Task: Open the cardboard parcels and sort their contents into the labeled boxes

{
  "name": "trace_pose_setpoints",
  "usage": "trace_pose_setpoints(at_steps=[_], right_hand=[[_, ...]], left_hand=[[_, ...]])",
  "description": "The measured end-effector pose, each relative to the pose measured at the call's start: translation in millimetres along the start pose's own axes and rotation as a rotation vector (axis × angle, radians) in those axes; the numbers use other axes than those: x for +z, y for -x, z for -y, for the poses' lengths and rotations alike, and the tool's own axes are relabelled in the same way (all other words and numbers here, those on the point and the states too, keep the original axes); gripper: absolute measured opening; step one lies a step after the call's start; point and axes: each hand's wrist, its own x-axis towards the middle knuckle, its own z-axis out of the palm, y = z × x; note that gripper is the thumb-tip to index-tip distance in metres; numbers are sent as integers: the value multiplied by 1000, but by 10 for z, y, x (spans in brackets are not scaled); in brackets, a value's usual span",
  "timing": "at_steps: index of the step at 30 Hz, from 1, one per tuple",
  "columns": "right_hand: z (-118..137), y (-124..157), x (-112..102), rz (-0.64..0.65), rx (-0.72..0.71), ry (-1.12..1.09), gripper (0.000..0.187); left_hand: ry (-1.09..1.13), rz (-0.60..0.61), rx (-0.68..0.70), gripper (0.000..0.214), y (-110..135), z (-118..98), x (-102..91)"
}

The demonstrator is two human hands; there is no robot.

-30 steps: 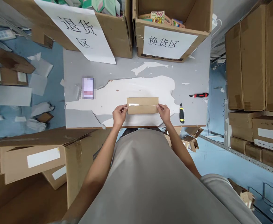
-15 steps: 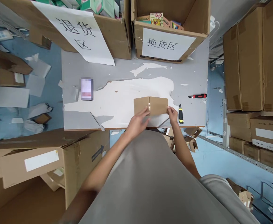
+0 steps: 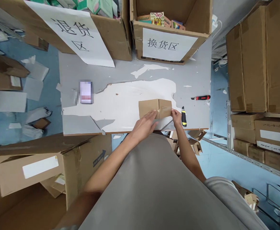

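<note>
A small brown cardboard box [image 3: 154, 107] sealed with clear tape lies on the grey table [image 3: 192, 75] near its front edge. My left hand [image 3: 143, 125] rests flat with its fingertips on the box's near side. My right hand [image 3: 176, 116] pinches the box's right near corner. A yellow-and-black utility knife [image 3: 183, 116] lies just right of my right hand, and a red-and-black knife [image 3: 200, 97] lies further right.
Two large open cartons with paper signs, left carton [image 3: 111, 32] and right carton [image 3: 170, 38], stand at the table's back. A phone [image 3: 85, 92] lies at the left. Stacked cartons [image 3: 257, 64] fill shelves on the right; an open carton [image 3: 46, 159] and scraps are on the floor at the left.
The box was turned and slid right from the table's middle. My left hand left the box's left end and now lies on its near side; my right hand stays at its right corner.
</note>
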Motion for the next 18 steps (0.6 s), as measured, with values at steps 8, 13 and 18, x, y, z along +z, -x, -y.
trace_pose_setpoints(at_steps=[8,13,18], right_hand=[[338,235,429,11,-28,-169,69],[583,480,753,25,-91,-109,64],[842,754,759,112,-222,81,58]], left_hand=[[-20,-336,-424,45,199,680,-108],[77,-457,-614,46,189,1160,31],[32,-516,-535,46,233,1427,51]])
